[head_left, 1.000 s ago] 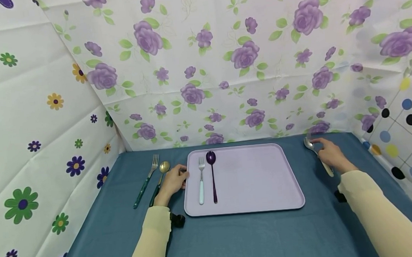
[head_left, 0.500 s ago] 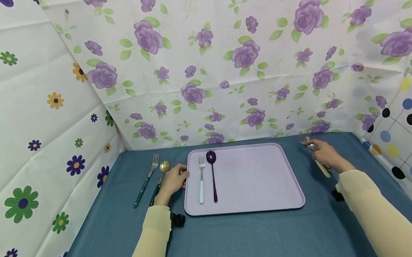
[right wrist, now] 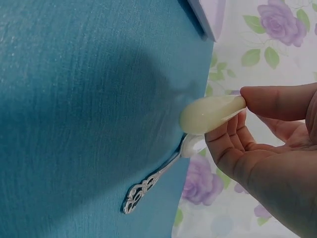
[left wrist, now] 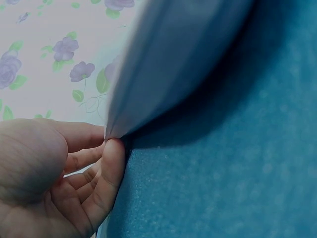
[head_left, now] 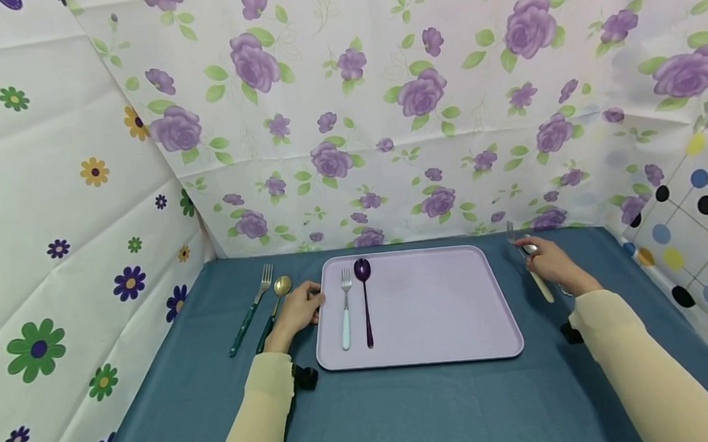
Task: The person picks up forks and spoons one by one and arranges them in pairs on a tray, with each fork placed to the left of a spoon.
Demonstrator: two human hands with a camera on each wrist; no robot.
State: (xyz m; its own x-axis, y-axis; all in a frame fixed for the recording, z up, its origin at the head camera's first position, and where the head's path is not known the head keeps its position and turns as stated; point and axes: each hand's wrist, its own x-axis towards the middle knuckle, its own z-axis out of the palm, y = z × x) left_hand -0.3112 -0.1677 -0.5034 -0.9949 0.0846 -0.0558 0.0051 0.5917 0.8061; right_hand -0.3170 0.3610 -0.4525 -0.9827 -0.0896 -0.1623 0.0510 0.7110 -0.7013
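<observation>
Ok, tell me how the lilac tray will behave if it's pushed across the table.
The lilac tray will probably keep its shape: its edges look straight, without sag. Wide and low, it seems unlikely to tip. The light-blue-handled fork and purple spoon lying on it might slide.

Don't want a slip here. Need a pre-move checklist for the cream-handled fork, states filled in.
1. Right hand has a grip on the cream-handled fork: ok, pinched.
2. Left hand on the tray: ok, at its left edge.
3. Cream-handled fork over the tray: not ok, it is to the right of it.
4. Light-blue-handled fork and purple spoon within the tray's left half: ok.
5. Cream-handled fork not touching the silver spoon: cannot tell, they overlap in view.
</observation>
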